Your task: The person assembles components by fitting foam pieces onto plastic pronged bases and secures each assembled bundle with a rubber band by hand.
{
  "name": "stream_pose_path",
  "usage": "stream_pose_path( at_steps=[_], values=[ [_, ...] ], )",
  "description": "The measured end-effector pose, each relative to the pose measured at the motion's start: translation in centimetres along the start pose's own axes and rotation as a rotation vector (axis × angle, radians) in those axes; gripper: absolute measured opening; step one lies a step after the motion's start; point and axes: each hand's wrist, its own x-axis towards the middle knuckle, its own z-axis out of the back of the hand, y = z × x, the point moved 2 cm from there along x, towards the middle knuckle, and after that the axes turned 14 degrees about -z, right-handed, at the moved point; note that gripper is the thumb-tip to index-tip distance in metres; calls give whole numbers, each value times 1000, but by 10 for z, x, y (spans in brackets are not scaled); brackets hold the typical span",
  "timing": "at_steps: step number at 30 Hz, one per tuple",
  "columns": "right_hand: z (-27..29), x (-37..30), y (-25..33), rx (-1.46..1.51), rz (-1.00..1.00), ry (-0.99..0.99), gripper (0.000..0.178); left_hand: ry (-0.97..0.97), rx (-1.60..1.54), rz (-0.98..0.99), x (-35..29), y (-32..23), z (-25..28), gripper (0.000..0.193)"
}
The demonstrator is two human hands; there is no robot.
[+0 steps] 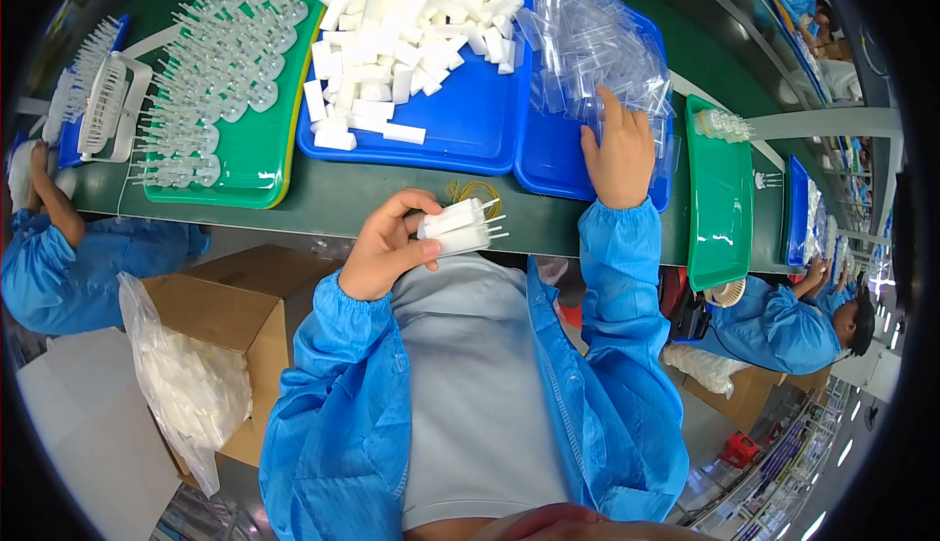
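My left hand [390,245] is closed around a small assembly [458,227] of white blocks in clear plastic, with thin prongs pointing right. Over the right blue tray [553,171], my right hand [622,156] has its fingers apart at the near edge of a pile of clear plastic pieces [599,44]. Its fingertips are among the pieces; I see none clearly gripped. White rectangular blocks [411,22] are heaped in the middle blue tray [450,130].
Pronged clear parts [220,71] stand in rows on the left green tray [257,171]. Another green tray [720,208] lies right, with a few such parts [723,126]. A yellow band [475,189] lies at the table edge. An open carton [220,311] stands lower left. Co-workers sit both sides.
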Motion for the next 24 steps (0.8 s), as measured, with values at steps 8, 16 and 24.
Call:
stream_pose_path(
  at_steps=[8, 16, 24],
  values=[
    [27, -14, 29, 826, -134, 361, 49, -15, -43, -25, -2, -4, 2, 37],
    [48, -45, 72, 1380, -41, 600, 44, 14, -48, -90, 1, -9, 1, 44],
    [43, -52, 87, 1331, 56, 556, 39, 21, -48, -88, 1, -9, 0, 41]
  ],
)
